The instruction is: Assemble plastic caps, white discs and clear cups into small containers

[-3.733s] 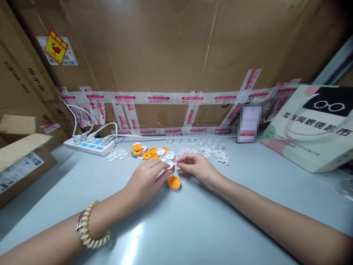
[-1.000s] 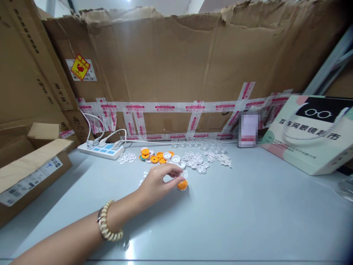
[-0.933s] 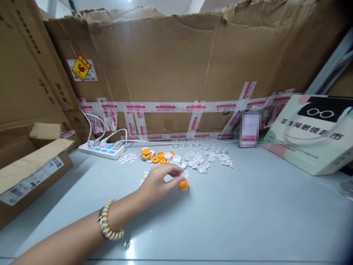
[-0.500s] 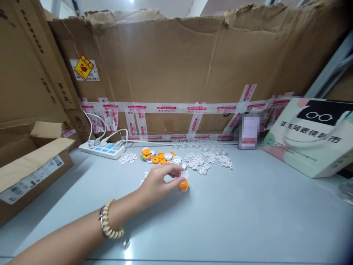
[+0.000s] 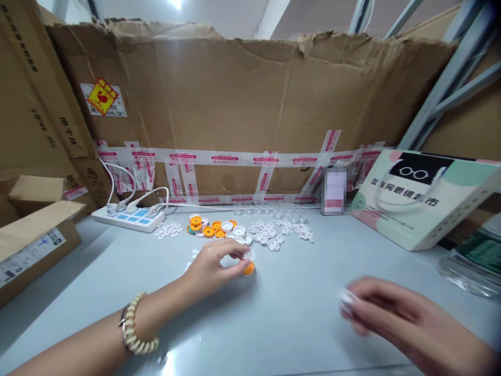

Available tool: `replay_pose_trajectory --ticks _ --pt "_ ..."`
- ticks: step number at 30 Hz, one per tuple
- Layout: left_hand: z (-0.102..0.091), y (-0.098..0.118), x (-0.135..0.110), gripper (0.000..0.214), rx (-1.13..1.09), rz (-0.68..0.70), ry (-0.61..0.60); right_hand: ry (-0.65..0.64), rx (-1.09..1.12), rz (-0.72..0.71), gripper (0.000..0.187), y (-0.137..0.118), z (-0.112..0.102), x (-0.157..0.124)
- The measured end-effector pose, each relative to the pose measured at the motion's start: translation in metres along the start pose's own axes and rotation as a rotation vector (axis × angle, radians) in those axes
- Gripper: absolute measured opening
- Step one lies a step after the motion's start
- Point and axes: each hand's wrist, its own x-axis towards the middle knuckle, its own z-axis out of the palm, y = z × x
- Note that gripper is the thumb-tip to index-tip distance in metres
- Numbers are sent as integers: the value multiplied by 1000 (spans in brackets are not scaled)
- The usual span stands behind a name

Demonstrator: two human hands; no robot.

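Note:
My left hand [image 5: 213, 266] rests on the grey table [image 5: 297, 318], its fingers curled over an orange cap [image 5: 248, 269] and pinched on it. A beaded bracelet [image 5: 135, 334] is on that wrist. My right hand [image 5: 385, 310] hovers low at the right, blurred by motion, with something small and white at its fingertips [image 5: 346, 300]. Behind the left hand lie orange and white caps [image 5: 219, 228] and a scatter of small white plastic pieces [image 5: 274, 235].
A white power strip [image 5: 127, 219] with plugged cables lies at the back left. Cardboard walls [image 5: 235, 104] enclose the back and left. An open carton [image 5: 27, 245] stands at the left, a paper bag [image 5: 418, 193] lies at the right, clear plastic [image 5: 465, 271] beside it.
My right hand has come back into view at the lower right, moving. My left hand has stayed on the orange cap. The view has tilted up and shifted slightly.

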Motion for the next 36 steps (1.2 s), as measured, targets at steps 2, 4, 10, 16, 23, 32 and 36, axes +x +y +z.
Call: replay_pose_trajectory --ticks 2,4,10,16,23,32,36 --pt "-1 2 1 11 -13 23 9 -115 193 49 25 -42 22 25" --pt "-1 1 1 11 -37 5 26 -200 312 80 26 -68 46 47" --pt "-1 -5 7 16 -211 -226 110 -266 397 100 29 -68 86 87" --pt "-4 -8 11 14 -201 -211 189 -320 452 68 36 -67 103 105" --pt "-12 -13 9 10 384 199 286 -390 562 140 33 -68 119 103" --pt "-10 -16 7 19 560 484 133 -338 705 193 29 -56 116 106" --pt "-5 -15 10 12 292 301 120 -350 664 175 26 -54 114 105"
